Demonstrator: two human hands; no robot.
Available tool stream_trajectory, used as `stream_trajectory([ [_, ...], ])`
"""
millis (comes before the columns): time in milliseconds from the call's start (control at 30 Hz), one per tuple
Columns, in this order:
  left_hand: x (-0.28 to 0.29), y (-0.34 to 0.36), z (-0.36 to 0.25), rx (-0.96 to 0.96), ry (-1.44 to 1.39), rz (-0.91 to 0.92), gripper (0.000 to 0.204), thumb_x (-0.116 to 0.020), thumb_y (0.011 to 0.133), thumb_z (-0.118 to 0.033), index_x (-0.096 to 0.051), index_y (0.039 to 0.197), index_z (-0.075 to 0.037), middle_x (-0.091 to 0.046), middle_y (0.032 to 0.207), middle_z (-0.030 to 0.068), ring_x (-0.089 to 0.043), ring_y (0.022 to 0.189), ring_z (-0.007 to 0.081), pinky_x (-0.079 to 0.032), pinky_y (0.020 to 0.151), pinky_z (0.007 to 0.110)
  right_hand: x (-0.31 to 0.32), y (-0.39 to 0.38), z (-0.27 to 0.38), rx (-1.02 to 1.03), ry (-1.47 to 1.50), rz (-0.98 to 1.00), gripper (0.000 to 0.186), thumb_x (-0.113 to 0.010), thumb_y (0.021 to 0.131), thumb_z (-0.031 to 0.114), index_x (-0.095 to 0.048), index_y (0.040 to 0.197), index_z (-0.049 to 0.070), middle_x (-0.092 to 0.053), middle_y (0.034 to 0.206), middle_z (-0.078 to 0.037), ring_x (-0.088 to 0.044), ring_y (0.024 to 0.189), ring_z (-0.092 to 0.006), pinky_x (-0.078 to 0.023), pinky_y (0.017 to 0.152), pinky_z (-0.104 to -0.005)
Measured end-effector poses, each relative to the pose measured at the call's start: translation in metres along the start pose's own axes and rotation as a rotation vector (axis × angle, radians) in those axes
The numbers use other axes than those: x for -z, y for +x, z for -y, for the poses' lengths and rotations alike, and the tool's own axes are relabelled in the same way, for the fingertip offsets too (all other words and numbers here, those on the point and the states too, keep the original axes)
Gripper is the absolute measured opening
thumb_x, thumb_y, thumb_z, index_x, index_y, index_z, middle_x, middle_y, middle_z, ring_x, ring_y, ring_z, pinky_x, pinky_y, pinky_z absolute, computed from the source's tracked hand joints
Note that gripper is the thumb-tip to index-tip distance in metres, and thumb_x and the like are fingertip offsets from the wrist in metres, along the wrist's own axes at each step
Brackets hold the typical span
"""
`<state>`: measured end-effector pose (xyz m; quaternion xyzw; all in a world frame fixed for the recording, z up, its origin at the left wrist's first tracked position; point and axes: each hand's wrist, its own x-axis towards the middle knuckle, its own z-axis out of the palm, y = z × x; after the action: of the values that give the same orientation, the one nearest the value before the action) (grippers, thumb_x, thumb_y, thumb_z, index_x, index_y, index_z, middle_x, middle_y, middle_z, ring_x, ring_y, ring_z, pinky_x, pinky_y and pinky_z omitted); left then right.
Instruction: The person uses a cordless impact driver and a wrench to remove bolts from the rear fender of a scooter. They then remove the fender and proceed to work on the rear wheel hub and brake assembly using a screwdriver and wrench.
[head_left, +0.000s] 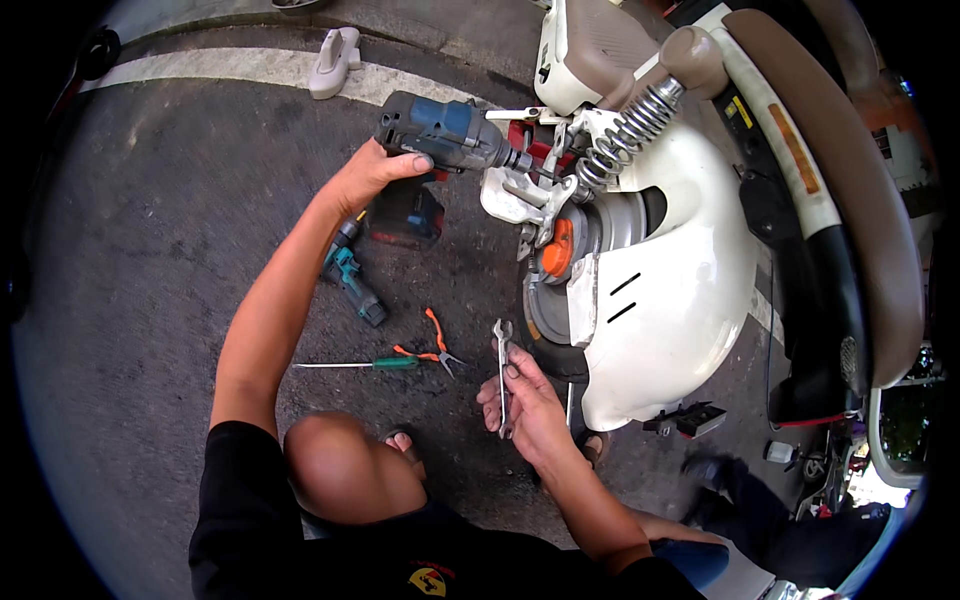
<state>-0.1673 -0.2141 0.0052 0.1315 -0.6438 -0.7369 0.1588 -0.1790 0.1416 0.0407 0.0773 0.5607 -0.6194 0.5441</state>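
Note:
My left hand [375, 175] grips a blue and grey cordless impact driver [430, 130], its nose against a metal bracket [525, 195] beside a chromed coil shock absorber [630, 130] on a white scooter [670, 290]. My right hand [525, 400] holds a silver open-end wrench [503, 360] lower down, beside the scooter's wheel. An orange part [556, 248] sits on the wheel hub. On the asphalt below the driver lie a teal cordless tool [355, 285], orange-handled pliers [431, 334] and a green-handled screwdriver [394, 363].
A pale grey plastic piece [335, 65] lies at the back on a white painted line. The scooter's brown seat [880, 250] bends round the right side. A person's dark-clad leg [770, 530] is at the lower right, near black parts [690, 420] on the ground. My bent knee [330, 460] is below.

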Motion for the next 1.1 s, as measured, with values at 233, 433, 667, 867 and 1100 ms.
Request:
stream_trajectory([
  [233, -0.003, 0.011, -0.024, 0.221, -0.164, 0.165, 0.066, -0.069, 0.078, -0.053, -0.057, 0.119, -0.003, -0.067, 0.101, 0.0140, -0.065, 0.082, 0.0186, -0.053, 0.076, 0.032, -0.006, -0.017, 0.032, 0.323, 0.058, 0.130, 0.043, -0.038, 0.097, 0.010, -0.035, 0.140, 0.006, -0.060, 0.088, -0.011, -0.054, 0.064, -0.0119, -0.046, 0.058, -0.0267],
  [433, -0.029, -0.014, -0.021, 0.256, -0.288, 0.087, 0.059, -0.059, 0.085, -0.056, -0.057, 0.119, -0.007, -0.069, 0.095, 0.0110, -0.063, 0.061, 0.0123, -0.052, 0.054, 0.024, -0.028, 0.013, 0.055, 0.427, 0.253, 0.033, 0.032, -0.041, 0.100, 0.021, -0.046, 0.129, 0.010, -0.047, 0.081, 0.000, -0.038, 0.058, -0.0072, -0.033, 0.053, -0.0246],
  [667, -0.026, 0.000, -0.023, 0.180, -0.291, 0.131, 0.060, -0.065, 0.081, -0.055, -0.059, 0.117, -0.006, -0.069, 0.094, 0.0109, -0.059, 0.062, 0.0104, -0.049, 0.054, 0.023, -0.064, 0.059, 0.087, 0.436, 0.584, -0.176, 0.019, -0.046, 0.099, 0.027, -0.054, 0.113, 0.016, -0.045, 0.073, 0.003, -0.039, 0.058, -0.0086, -0.036, 0.054, -0.0249],
  [867, -0.021, 0.006, -0.020, 0.221, -0.220, 0.127, 0.064, -0.060, 0.082, -0.057, -0.059, 0.117, -0.003, -0.069, 0.095, 0.0108, -0.062, 0.066, 0.0116, -0.052, 0.057, 0.024, -0.065, 0.065, 0.095, 0.473, 0.761, -0.138, 0.010, -0.050, 0.097, 0.020, -0.057, 0.101, 0.013, -0.046, 0.069, 0.002, -0.041, 0.056, -0.0103, -0.036, 0.053, -0.0251],
  [1100, -0.023, 0.008, -0.024, 0.195, -0.236, 0.132, 0.061, -0.059, 0.084, -0.056, -0.061, 0.115, -0.003, -0.070, 0.094, 0.0101, -0.062, 0.065, 0.0113, -0.050, 0.056, 0.023, -0.057, 0.068, 0.102, 0.399, 0.899, 0.074, 0.021, -0.044, 0.100, 0.023, -0.056, 0.094, 0.006, -0.042, 0.061, 0.004, -0.036, 0.046, -0.0082, -0.032, 0.045, -0.0243],
])
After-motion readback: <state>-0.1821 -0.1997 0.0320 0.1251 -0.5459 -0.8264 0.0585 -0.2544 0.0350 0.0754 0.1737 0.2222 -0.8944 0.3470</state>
